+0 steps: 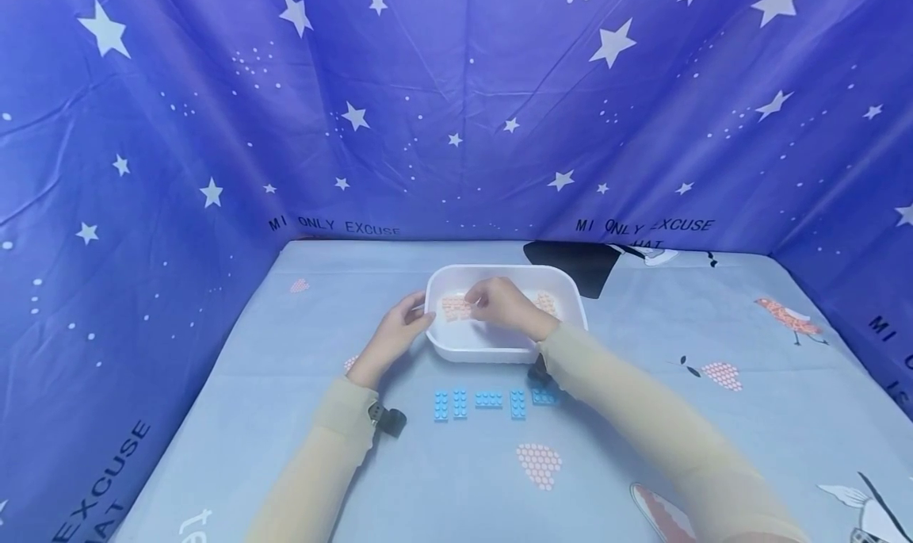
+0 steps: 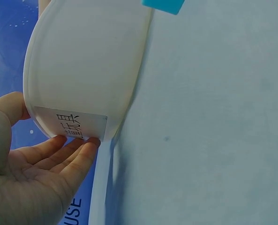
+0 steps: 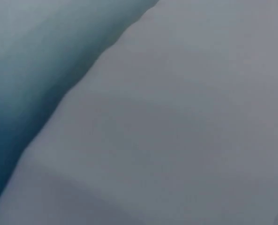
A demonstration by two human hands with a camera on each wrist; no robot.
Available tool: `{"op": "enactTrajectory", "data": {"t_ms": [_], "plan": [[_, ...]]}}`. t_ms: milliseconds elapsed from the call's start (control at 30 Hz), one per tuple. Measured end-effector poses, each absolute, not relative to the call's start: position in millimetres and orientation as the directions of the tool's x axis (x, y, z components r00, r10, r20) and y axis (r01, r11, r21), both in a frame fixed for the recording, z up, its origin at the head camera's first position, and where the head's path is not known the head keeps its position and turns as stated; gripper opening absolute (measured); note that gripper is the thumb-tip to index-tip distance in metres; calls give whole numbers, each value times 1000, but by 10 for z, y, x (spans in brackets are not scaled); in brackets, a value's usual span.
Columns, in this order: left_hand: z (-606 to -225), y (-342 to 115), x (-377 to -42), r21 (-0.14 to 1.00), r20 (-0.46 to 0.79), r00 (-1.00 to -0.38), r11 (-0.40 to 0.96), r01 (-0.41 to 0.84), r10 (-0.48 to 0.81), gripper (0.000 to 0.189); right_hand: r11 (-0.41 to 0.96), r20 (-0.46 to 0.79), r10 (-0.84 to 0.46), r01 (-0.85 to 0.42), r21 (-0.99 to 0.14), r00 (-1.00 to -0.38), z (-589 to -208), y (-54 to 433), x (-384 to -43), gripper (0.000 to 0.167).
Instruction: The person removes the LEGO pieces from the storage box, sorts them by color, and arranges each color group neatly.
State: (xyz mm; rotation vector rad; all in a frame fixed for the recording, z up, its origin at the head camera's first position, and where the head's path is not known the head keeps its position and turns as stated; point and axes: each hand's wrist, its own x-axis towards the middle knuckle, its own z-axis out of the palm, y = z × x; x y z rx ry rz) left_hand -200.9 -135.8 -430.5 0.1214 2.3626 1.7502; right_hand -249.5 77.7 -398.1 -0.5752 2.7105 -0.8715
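A white plastic bin [image 1: 492,356] holds orange toy bricks [image 1: 455,308] on its left side and more orange bricks [image 1: 546,302] on its right. My left hand [image 1: 401,326] grips the bin's left end; in the left wrist view the thumb lies at the rim and the fingers press a labelled wall. Inside the bin, my right hand [image 1: 503,304] has its fingers curled down beside the left orange bricks. Whether a brick is between those fingertips is too small to tell. The right wrist view shows only the bin's blurred outer wall [image 3: 167,117].
Several blue bricks [image 1: 488,400] lie in a row in front of the bin, the rightmost close to the right wrist camera. One blue brick [image 2: 163,4] shows at the left wrist view's top edge. A patterned cloth [image 1: 285,353] covers the table; a starry curtain [image 1: 456,170] stands behind.
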Motion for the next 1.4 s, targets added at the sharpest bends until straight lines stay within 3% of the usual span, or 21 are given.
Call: {"op": "enactTrajectory", "data": {"t_ms": [567, 1400], "plan": [[-4312, -1367, -2046, 961, -110, -972, 273, -51, 206, 57, 761, -74, -453, -341, -552, -889, -4031, 633, -2600, 20], [-4322, -1338, -1993, 957, -88, -980, 287, -34, 176, 55, 760, -67, -382, -272, -590, -922, -3995, 659, -2495, 19]]}}
